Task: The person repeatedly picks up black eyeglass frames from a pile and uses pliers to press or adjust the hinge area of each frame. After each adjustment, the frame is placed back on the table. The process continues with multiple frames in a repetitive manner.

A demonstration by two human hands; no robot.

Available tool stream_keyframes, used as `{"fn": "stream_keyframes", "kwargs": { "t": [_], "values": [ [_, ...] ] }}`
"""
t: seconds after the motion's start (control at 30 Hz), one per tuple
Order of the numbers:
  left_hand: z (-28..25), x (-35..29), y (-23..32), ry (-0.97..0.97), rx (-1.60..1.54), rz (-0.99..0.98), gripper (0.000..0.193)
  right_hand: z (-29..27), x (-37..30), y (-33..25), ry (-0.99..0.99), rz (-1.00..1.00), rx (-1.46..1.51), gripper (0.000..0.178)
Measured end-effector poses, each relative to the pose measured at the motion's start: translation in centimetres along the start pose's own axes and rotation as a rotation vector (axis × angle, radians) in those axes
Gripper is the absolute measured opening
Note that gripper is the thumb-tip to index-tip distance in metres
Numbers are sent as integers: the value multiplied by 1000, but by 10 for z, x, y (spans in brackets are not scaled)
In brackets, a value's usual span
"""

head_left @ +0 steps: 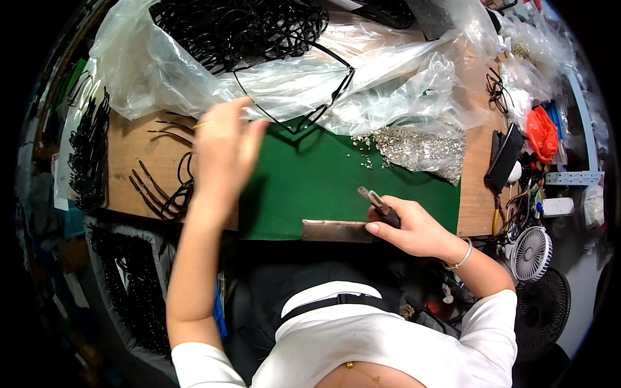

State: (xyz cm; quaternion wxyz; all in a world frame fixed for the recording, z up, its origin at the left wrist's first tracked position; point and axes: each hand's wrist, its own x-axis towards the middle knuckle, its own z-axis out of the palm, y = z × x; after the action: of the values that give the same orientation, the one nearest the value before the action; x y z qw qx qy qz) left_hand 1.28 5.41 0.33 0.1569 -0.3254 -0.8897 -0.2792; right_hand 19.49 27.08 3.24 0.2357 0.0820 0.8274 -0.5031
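My left hand (223, 145), smeared by motion, is raised over the left side of the green mat (304, 187). Its thumb stands apart from the index finger, and I see nothing between them. Just beyond those fingertips is a black eyeglass frame (317, 116), its arms spread, by the edge of the clear plastic bag (284, 84). In my right hand (414, 226), near the mat's front edge, is a small hand tool with a metal tip and dark handle, probably pliers (381, 205). A flat metal strip (333, 230) lies along that edge, beside my right thumb.
A heap of black eyeglass frames (239, 29) fills the bag at the back. Tiny shiny pieces spill from a small clear bag (424, 152). More frames (165, 197) lie on the left. At right are a phone (504, 158) and a white fan (532, 253).
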Motion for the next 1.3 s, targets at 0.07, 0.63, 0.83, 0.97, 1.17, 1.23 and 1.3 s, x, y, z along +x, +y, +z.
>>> {"fn": "stream_keyframes", "kwargs": {
  "t": [0.07, 0.63, 0.83, 0.97, 1.17, 1.23, 1.3],
  "values": [
    [34, 5, 33, -97, -79, 77, 26, 8, 3, 5, 3, -107, -18, 26],
    [-70, -79, 90, -225, -1485, -743, 36, 7, 15, 32, 284, -320, -650, 37],
    [-31, -96, 108, -229, -1141, -668, 70, -6, 50, 37, 419, -209, -411, 15],
    [-32, -97, 109, -152, -1254, -617, 82, 7, 61, 36, 477, -147, -450, 14],
    [-27, -94, 105, -210, -1356, -491, 94, 9, 62, 38, 506, -259, -568, 13],
    [-25, -95, 108, -200, -1306, -502, 91, 9, 46, 19, 447, -255, -390, 11],
    [-19, -95, 110, -193, -1195, -441, 88, 12, 22, -5, 322, -233, -119, 12]
  ]
}}
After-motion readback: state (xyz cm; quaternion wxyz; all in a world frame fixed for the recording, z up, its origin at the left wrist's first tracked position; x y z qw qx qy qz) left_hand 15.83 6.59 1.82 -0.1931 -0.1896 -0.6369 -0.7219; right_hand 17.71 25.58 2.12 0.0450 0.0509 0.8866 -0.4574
